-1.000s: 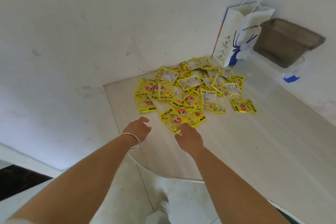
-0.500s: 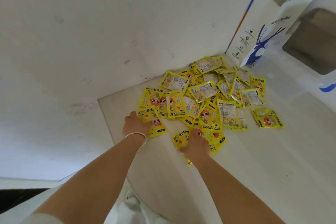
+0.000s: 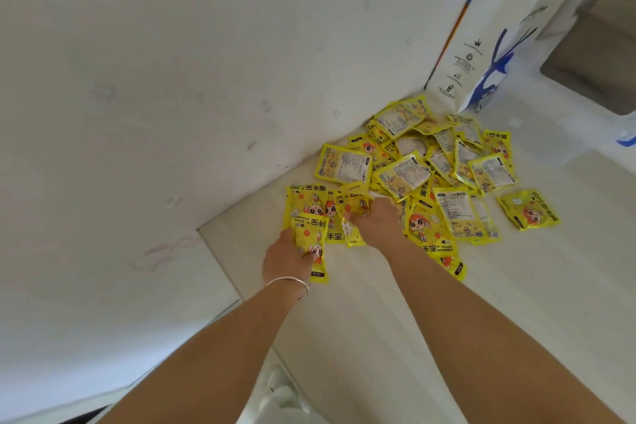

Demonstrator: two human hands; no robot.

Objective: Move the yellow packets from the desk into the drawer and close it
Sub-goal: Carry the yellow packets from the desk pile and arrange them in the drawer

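Our left hand (image 3: 287, 260) closes its fingers on one yellow packet (image 3: 311, 244) at the near edge of the pile, while our right hand (image 3: 373, 222) presses down curled among the packets beside it; we cannot tell whether it has one gripped. Beyond, the yellow packets (image 3: 423, 179) lie heaped on the desk (image 3: 516, 303) toward the wall corner, one stray packet (image 3: 528, 209) apart at right, a paper bag (image 3: 495, 45) behind. No drawer shows. Slick overlapping pouches could slide off the near desk edge if we drag rather than lift.
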